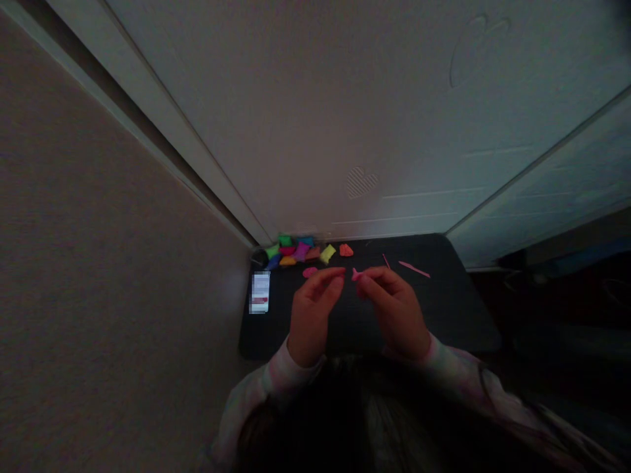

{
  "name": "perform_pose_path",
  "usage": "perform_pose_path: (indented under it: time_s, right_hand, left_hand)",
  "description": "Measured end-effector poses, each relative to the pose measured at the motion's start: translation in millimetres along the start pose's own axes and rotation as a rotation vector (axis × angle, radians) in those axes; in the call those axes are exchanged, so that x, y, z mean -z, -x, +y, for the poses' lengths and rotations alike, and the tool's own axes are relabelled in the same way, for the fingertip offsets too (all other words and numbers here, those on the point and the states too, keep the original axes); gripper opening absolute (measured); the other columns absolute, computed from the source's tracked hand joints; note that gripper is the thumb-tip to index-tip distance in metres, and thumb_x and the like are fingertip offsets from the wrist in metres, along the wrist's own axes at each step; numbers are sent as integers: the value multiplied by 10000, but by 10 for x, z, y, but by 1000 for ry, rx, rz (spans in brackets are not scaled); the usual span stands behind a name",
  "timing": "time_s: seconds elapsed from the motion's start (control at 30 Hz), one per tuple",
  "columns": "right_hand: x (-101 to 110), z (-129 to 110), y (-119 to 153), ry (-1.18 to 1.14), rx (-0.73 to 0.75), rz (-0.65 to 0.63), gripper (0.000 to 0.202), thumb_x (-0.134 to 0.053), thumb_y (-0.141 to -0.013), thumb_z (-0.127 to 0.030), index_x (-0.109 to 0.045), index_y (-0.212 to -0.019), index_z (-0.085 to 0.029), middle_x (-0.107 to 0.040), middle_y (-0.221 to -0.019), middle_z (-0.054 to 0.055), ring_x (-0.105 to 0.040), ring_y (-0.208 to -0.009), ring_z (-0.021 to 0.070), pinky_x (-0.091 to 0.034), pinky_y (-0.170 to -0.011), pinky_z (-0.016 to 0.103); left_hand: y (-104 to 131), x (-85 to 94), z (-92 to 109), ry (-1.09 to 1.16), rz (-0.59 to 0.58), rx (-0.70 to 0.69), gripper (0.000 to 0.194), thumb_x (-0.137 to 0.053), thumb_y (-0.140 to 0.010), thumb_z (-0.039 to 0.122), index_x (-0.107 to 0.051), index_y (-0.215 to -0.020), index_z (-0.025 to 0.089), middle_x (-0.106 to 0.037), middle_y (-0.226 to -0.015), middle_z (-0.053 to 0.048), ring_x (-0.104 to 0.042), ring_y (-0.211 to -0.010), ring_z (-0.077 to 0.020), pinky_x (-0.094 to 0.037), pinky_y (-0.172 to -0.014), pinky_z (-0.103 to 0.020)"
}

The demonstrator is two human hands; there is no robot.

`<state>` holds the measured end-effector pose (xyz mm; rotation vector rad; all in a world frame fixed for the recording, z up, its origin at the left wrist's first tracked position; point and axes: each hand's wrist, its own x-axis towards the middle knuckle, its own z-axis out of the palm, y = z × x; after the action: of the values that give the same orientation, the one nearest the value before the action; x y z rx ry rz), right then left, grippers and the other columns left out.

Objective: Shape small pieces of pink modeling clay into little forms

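Over the dark table (pixel 444 309) my right hand (pixel 399 312) pinches a small pink piece of modelling clay (pixel 355 274) between thumb and fingers. Facing it, a short gap away, is my left hand (pixel 313 315), with thumb and fingertips closed together. Whether anything sits in that left pinch is too dim and small to make out. Just behind the left fingers lies another pink lump of clay (pixel 310 272). An orange clay lump (pixel 346 250) rests farther back.
Several coloured clay packets (pixel 302 251) lie at the back left, with a yellow packet (pixel 328 253) beside them. A lit phone (pixel 259 292) lies at the left edge. Toward the right are a pink modelling tool (pixel 414 269) and a thinner pink stick (pixel 386 261). A white panel (pixel 305 131) stands behind.
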<state>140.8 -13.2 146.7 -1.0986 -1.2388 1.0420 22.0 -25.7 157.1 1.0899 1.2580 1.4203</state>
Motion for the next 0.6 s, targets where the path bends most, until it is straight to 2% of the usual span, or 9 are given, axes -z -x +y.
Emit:
perform_pose_path:
  time_s: [0.13,0.27,0.4,0.5,0.6]
  right_hand:
    - [-21,-18,15,-39,-53,-42,100,-578,-779,-254,-609,-700,-202,-629,-604,-31,-586,-555,105,-481,-540,224]
    - [-10,-22,53,9,-24,-61,77,-582,-784,-260,-607,-733,-208,-655,-676,-16,-614,-617,123,-494,-577,241]
    - [37,7,53,129,81,-69,29,-590,-783,-220,-612,-801,-214,-624,-692,-9,-588,-648,134,-485,-613,268]
    - [73,-6,22,222,199,-70,119,-604,-760,-173,-620,-866,-223,-615,-717,-5,-573,-678,146,-478,-643,292]
    - [98,-39,-15,296,306,-80,124,-612,-749,-154,-637,-843,-232,-647,-755,6,-595,-719,160,-488,-681,312]
  left_hand:
    - [-37,-40,11,277,-49,290,129,-654,-728,306,-713,-776,202,-678,-778,-15,-589,-705,-132,-440,-648,-264]
    - [-43,-45,33,477,-78,469,92,-714,-654,262,-695,-696,182,-665,-752,-6,-592,-730,-127,-452,-702,-272]
    - [-39,-25,29,568,-111,550,103,-735,-627,209,-696,-704,155,-661,-754,-16,-589,-742,-124,-449,-687,-250]
    - [-36,-27,31,591,-115,568,105,-732,-633,190,-698,-719,140,-661,-745,-20,-587,-741,-118,-443,-680,-235]
    - [-32,-41,39,601,-90,561,94,-737,-626,185,-697,-706,156,-662,-736,-1,-582,-719,-99,-435,-672,-218]
